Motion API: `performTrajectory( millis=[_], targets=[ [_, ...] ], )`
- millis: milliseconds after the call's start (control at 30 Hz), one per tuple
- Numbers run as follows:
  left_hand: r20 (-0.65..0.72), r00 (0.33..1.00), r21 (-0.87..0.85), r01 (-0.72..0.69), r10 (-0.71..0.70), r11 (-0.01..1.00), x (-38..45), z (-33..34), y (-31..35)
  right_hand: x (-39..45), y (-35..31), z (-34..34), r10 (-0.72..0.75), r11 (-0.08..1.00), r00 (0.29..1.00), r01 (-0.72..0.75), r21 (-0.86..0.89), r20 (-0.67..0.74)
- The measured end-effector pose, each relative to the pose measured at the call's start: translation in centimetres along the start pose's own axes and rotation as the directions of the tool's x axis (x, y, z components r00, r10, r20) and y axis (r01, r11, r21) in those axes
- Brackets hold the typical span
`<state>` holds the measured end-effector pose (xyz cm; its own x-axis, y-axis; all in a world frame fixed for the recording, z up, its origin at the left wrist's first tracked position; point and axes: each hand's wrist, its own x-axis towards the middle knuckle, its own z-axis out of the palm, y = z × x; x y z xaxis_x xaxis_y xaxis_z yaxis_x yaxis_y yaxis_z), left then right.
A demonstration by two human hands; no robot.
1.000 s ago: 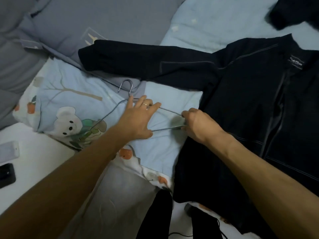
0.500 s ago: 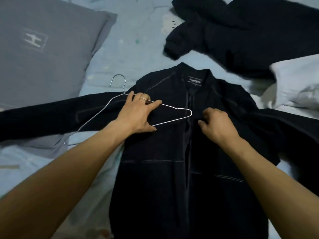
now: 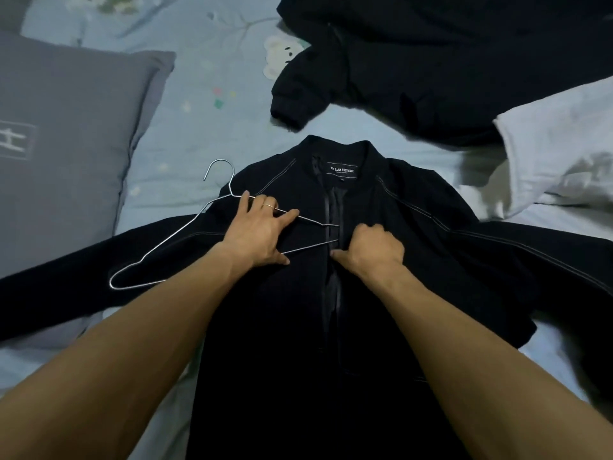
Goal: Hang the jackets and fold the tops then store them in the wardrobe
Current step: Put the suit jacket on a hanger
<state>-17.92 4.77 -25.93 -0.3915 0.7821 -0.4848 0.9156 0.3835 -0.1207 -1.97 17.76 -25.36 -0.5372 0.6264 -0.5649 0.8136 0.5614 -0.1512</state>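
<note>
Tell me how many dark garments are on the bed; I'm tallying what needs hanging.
2. One black jacket lies spread open under both hands; another dark garment is bunched at the upper right. More may lie outside the view.

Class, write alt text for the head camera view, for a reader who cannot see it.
A person's left hand grips a wire hanger on a black jacket spread open on a bed, while the right hand pinches the jacket's front edge. A grey pillow lies left; another dark garment and white cloth lie beyond.
</note>
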Motion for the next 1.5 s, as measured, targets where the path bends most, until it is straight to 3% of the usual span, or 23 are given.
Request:
performTrajectory(
  millis=[67, 133, 267, 333, 467, 533, 633, 767, 900, 1033, 1233, 1400, 1500],
  targets=[
    [0.01, 0.999, -0.005, -0.034, 0.034, 0.999, 1.2, 0.2, 0.2, 1.0, -0.4, 0.0, 0.024, 0.997, 0.996, -0.017, -0.076, 0.08],
    [0.01, 0.998, 0.009, -0.069, 0.069, 0.998, 2.3, 0.4, 0.4, 1.5, 0.1, -0.3, 0.048, 0.999, 0.997, -0.047, -0.017, 0.068],
    [0.0, 0.988, -0.027, -0.153, 0.153, 0.988, 4.5, 0.0, 1.2, 1.2, 3.5, -1.1, 0.178, 0.905, 0.983, -0.144, 0.401, -0.048],
    [-0.046, 0.98, -0.077, -0.195, 0.192, 0.978, 5.6, -0.7, 2.2, 0.7, 4.8, -1.2, 0.127, 0.821, 0.99, -0.071, 0.566, -0.059],
    [-0.217, 0.941, -0.165, -0.298, 0.26, 0.94, 8.0, -2.0, 5.3, 1.0, 5.4, -1.7, -0.019, 0.791, 0.995, 0.073, 0.608, -0.096],
    [-0.223, 0.962, -0.241, -0.214, 0.161, 0.947, 8.0, -1.8, 5.3, 2.1, 5.7, -2.0, -0.03, 0.82, 0.985, 0.12, 0.56, -0.167],
    [-0.123, 0.992, -0.28, -0.04, 0.005, 0.959, 6.6, -0.3, 2.9, 3.6, 5.9, -2.4, -0.148, 0.938, 0.964, 0.208, 0.278, -0.221],
    [-0.047, 0.979, -0.397, 0.163, -0.198, 0.903, 5.1, 1.3, 0.1, 6.0, 4.9, -3.1, -0.232, 0.967, 0.933, 0.251, 0.035, -0.276],
    [-0.13, 0.977, -0.445, 0.092, -0.166, 0.891, 6.9, 0.3, 0.7, 9.3, 4.2, -4.1, -0.155, 0.988, 0.969, 0.148, -0.049, -0.193],
    [-0.208, 0.976, -0.388, -0.022, -0.064, 0.922, 10.5, -1.0, 2.1, 12.2, 4.5, -4.7, -0.102, 0.995, 0.99, 0.104, 0.011, -0.097],
    [-0.245, 0.968, -0.403, -0.057, -0.048, 0.914, 13.9, -2.9, 3.5, 12.7, 4.8, -4.9, -0.239, 0.962, 0.949, 0.26, 0.085, -0.205],
    [-0.198, 0.977, -0.476, -0.029, -0.075, 0.879, 14.2, -2.6, 4.2, 12.2, 5.9, -4.2, -0.325, 0.944, 0.937, 0.315, -0.096, -0.124],
    [-0.193, 0.975, -0.492, 0.004, -0.114, 0.871, 12.7, -2.0, 4.5, 11.7, 5.5, -3.8, -0.327, 0.942, 0.937, 0.314, -0.12, -0.121]
  ],
)
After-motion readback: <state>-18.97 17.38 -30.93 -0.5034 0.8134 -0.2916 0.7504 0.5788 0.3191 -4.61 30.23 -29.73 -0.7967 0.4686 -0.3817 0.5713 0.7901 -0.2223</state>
